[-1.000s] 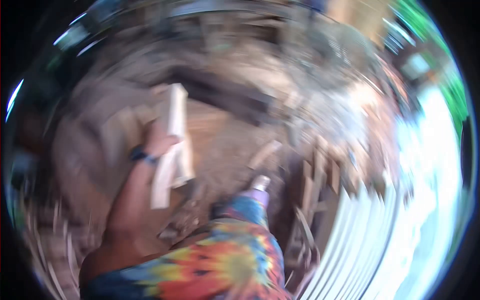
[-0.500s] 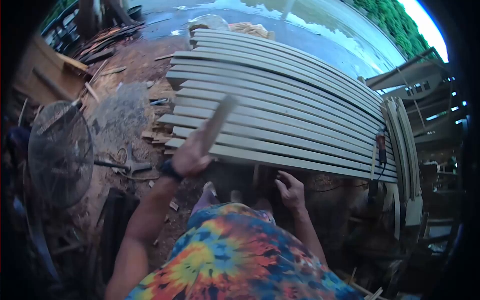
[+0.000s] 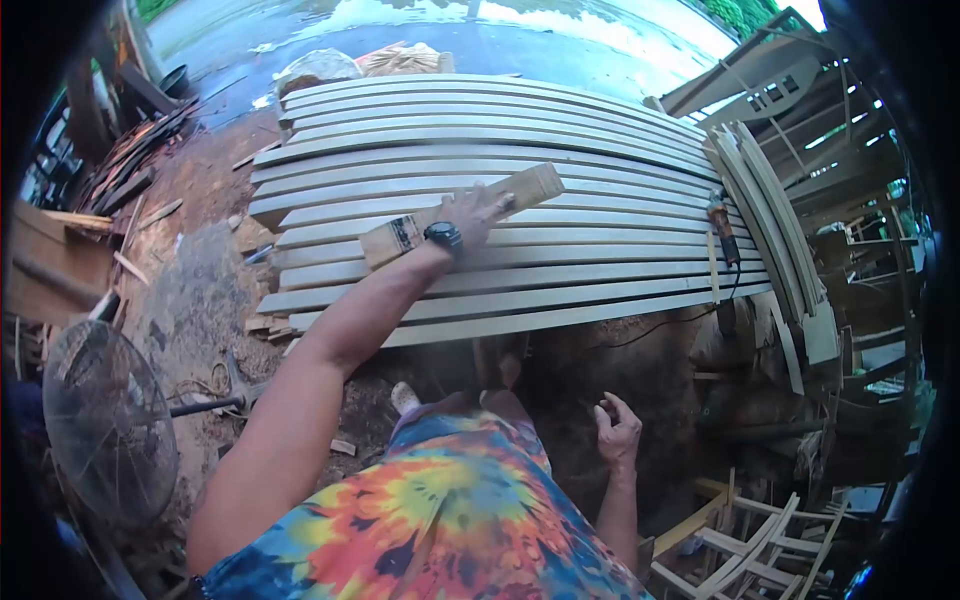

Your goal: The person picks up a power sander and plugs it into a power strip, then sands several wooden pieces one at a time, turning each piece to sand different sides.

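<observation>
My left hand (image 3: pixel 470 213), with a dark watch at the wrist, is closed over a flat tan strip (image 3: pixel 540 187) that looks like cardboard with dark print near one end. The strip lies slantwise across a row of long pale wooden slats (image 3: pixel 560 265), overlapping several of them. Down to the right of my body, away from the slats, my right hand (image 3: pixel 618 430) hangs with loosely curled fingers apart and nothing visible in it.
At the slats' right end lie a power tool (image 3: pixel 722 232) with a cord and a stack of boards (image 3: pixel 775 215). A round fan (image 3: pixel 108 425) stands at left. Wooden frames (image 3: pixel 750 550) sit at lower right. Wood scraps (image 3: pixel 130 150) litter the ground at upper left.
My left hand has moved from the slats' near left edge onto their middle, bringing the strip down across them. My right hand has dropped lower, away from the slats. The view has shifted.
</observation>
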A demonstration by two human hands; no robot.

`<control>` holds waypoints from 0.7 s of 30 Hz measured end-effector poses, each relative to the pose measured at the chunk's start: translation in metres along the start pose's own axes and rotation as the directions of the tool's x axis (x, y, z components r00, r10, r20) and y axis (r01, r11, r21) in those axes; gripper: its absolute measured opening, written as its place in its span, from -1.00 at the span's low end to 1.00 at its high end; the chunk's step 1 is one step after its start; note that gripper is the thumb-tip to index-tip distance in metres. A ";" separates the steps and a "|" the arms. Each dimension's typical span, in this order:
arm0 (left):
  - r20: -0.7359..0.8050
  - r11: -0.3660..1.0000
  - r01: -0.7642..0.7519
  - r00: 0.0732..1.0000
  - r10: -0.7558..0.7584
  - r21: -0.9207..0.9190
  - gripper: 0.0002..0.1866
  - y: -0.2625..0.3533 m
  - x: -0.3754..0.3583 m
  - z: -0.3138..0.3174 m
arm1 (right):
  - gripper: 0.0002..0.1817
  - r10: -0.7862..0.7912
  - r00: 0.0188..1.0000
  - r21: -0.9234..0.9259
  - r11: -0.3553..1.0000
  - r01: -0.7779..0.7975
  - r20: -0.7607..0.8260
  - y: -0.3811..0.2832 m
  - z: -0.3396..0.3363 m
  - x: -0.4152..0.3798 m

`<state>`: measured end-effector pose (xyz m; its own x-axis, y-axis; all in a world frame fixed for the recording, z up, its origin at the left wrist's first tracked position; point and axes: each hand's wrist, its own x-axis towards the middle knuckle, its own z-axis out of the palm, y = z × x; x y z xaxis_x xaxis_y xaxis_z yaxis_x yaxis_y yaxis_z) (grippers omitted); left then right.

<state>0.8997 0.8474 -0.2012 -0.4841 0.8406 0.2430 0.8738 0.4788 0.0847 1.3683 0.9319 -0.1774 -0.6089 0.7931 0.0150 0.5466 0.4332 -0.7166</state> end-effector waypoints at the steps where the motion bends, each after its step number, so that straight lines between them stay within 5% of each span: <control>1: 0.004 1.000 0.011 1.000 -0.011 -0.014 -0.37 0.000 0.006 0.005 | -0.62 -0.040 0.999 -0.042 0.998 0.040 -0.005 0.008 -0.008 0.009; 2: 0.003 0.999 0.024 1.000 -0.024 -0.025 -0.38 0.002 0.018 0.010 | -0.62 -0.038 0.999 -0.041 0.998 0.037 -0.013 0.016 -0.017 0.022; 3: 0.168 0.996 0.090 0.982 -0.088 -0.003 -0.34 0.008 0.029 -0.002 | -0.63 -0.057 0.998 -0.078 0.995 0.056 -0.003 0.016 -0.029 0.038; 6: 0.195 0.992 0.126 0.972 -0.129 0.030 -0.34 0.022 0.046 -0.012 | -0.62 -0.114 0.993 -0.163 0.980 0.116 0.020 0.042 -0.066 0.107; 9: -0.019 0.990 0.103 0.995 -0.102 0.092 -0.47 0.014 0.051 0.034 | -0.61 -0.234 0.970 -0.170 0.960 0.221 -0.060 0.093 -0.098 0.214; 10: -0.135 0.990 -0.005 0.991 -0.014 -0.142 -0.53 0.011 0.052 0.026 | -0.60 -0.284 0.949 -0.175 0.950 0.259 -0.137 0.114 -0.113 0.258; 11: -0.114 0.980 0.014 0.993 -0.037 -0.198 -0.58 0.011 0.053 0.028 | -0.54 -0.179 0.977 -0.331 0.934 0.131 -0.118 0.121 -0.135 0.296; 12: -0.016 0.990 0.122 0.992 -0.124 -0.069 -0.50 0.025 0.052 0.017 | -0.48 -0.242 0.952 -0.323 0.931 0.173 -0.187 0.142 -0.148 0.338; 13: -0.073 0.991 0.130 0.989 -0.130 -0.010 -0.25 0.037 0.044 0.005 | -0.41 -0.114 0.963 -0.384 0.923 0.011 -0.245 0.138 -0.159 0.372; 14: -0.025 0.984 0.177 0.984 -0.177 -0.026 -0.06 0.043 0.041 0.001 | -0.35 -0.254 0.923 -0.411 0.904 0.120 -0.288 0.170 -0.166 0.417; 16: -0.042 0.980 0.196 0.979 -0.198 -0.038 -0.04 0.052 0.031 0.004 | -0.22 -0.323 0.888 -0.578 0.812 0.083 -0.326 0.200 -0.177 0.485; 19: -0.056 0.964 0.250 0.965 -0.256 -0.091 -0.19 0.084 0.011 -0.005 | -0.31 -0.334 0.868 -0.695 0.719 -0.019 -0.368 0.222 -0.186 0.555; 21: -0.088 0.944 0.290 0.948 -0.306 -0.158 -0.35 0.096 -0.008 -0.005 | -0.32 0.121 0.980 -0.594 0.781 -0.193 -0.160 0.234 -0.191 0.599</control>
<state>0.9872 0.8853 -0.1906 -0.7221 0.6282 0.2897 0.6918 0.6555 0.3030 1.2409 1.5904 -0.2028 -0.4386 0.8978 0.0399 0.8859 0.4394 -0.1485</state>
